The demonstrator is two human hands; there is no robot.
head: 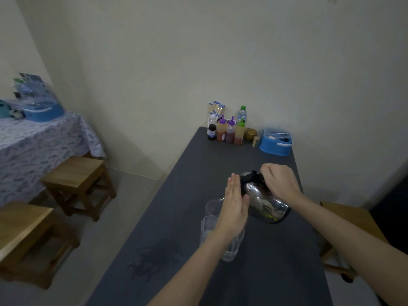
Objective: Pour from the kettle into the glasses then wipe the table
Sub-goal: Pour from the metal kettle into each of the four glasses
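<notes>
1. Dark grey table (265, 272) runs toward a pale wall, with a wet patch (152, 263) by its near left edge.
2. Mid-table, the near glass (229, 246) stands just before the far glass (212, 207).
3. Left hand (235, 204) lies flat against the kettle (267, 202), fingers straight, gripping nothing.
4. Kettle tilts toward the far glass. Right hand (279, 182) curls round its black handle.
5. Sauce bottles (229, 131) and a blue box (276, 142) line the far edge.
</notes>
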